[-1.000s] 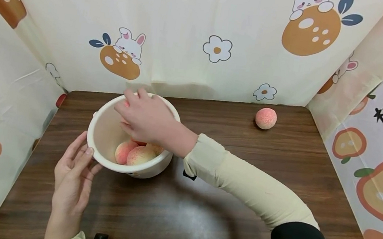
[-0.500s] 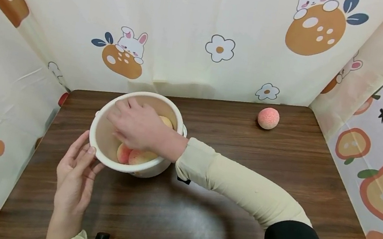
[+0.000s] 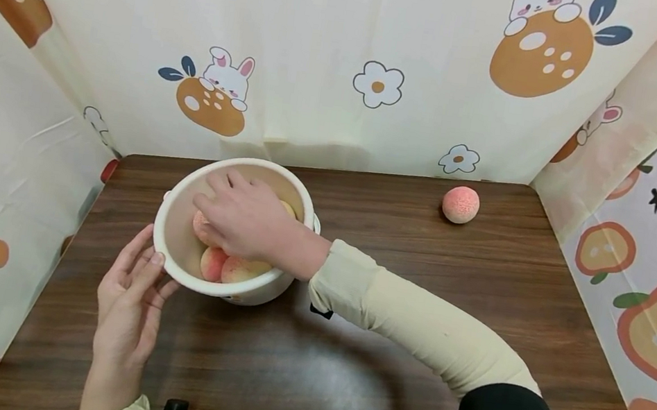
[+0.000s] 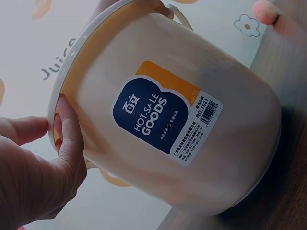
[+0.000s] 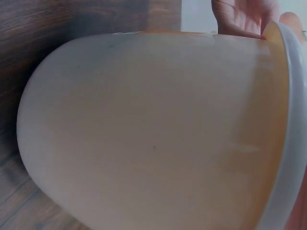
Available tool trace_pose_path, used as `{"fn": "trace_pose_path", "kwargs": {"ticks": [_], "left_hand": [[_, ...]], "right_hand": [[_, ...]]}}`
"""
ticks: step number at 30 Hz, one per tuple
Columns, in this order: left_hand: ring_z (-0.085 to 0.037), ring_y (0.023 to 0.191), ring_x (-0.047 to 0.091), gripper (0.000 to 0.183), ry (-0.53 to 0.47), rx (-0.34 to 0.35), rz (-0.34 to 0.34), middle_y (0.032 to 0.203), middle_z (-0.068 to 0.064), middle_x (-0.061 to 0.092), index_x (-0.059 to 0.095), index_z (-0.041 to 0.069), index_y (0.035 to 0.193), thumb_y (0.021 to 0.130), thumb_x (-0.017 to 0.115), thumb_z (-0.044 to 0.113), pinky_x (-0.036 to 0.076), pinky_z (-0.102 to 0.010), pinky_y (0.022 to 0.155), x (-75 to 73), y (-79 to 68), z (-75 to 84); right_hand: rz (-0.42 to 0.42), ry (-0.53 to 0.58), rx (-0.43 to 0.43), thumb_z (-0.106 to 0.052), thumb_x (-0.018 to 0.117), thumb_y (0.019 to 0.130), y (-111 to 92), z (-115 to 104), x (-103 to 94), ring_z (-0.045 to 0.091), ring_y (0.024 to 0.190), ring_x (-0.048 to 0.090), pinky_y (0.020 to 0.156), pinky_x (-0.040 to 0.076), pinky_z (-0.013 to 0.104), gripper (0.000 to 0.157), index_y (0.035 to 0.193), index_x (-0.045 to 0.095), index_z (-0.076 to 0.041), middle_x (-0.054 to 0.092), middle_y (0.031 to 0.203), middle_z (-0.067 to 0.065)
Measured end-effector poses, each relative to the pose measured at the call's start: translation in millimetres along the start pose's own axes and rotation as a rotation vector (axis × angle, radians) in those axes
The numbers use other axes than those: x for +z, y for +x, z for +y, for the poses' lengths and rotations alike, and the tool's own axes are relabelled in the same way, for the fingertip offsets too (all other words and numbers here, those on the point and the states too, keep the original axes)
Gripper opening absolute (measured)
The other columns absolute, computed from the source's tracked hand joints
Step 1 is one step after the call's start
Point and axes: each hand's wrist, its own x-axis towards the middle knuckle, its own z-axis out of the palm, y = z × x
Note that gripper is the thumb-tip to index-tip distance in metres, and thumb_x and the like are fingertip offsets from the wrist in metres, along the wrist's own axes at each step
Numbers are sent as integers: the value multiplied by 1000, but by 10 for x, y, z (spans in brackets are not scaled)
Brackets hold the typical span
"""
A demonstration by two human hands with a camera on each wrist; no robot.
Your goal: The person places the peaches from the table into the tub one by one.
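Observation:
A white plastic bucket [image 3: 251,163] stands on the wooden table, holding several pink and yellow peaches [image 3: 241,270]. At its near left side, my left hand [image 3: 126,317] pinches the rim between thumb and fingers, which the left wrist view shows close up beside the printed label [image 4: 165,115]. My right hand [image 3: 245,218] reaches down inside the bucket from the right, back of the hand upward. Right below its fingers a pink peach [image 3: 202,228] shows, partly covered; I cannot tell whether the hidden fingertips hold it. The bucket wall [image 5: 153,134] fills most of the right wrist view.
One pink peach [image 3: 460,204] lies alone near the table's back right corner. Printed curtains [image 3: 320,43] rise behind and at both sides of the brown table [image 3: 391,298]. The bucket's handle [image 3: 317,224] hangs at its right side.
My right hand goes lower into the bucket, then shifts slightly right, and a pink peach comes into sight by its fingers. My left hand keeps its grip on the rim.

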Motion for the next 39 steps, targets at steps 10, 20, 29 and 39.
{"fn": "trace_pose_path", "kwargs": {"ticks": [10,20,29,39], "left_hand": [[-16,103,74,48,23,2,19,130,-14,65,49,4,151,104,55,-4,67,-26,74,13,-7,0],[-16,103,74,48,14,-6,35,131,-14,65,49,4,152,104,56,-3,67,-27,74,22,-5,5],[-16,102,75,48,21,9,26,131,-15,65,49,3,152,104,55,-4,67,-27,74,18,-16,-3],[-16,101,74,48,17,7,21,130,-15,65,48,3,152,104,55,-4,67,-27,74,17,-19,-2]], "right_hand": [[23,-33,34,-36,45,107,-69,122,-17,23,107,57,88,51,34,24,107,63,-20,61,112,1],[47,-34,134,-40,41,108,-152,329,-66,22,104,56,77,49,34,28,108,63,-23,60,107,-1],[24,-38,246,-37,40,110,-225,602,-98,25,111,56,88,55,37,33,128,62,-19,61,121,3],[55,9,357,-32,43,110,-381,955,-20,29,101,53,78,54,40,26,116,61,-15,59,111,6]]}}
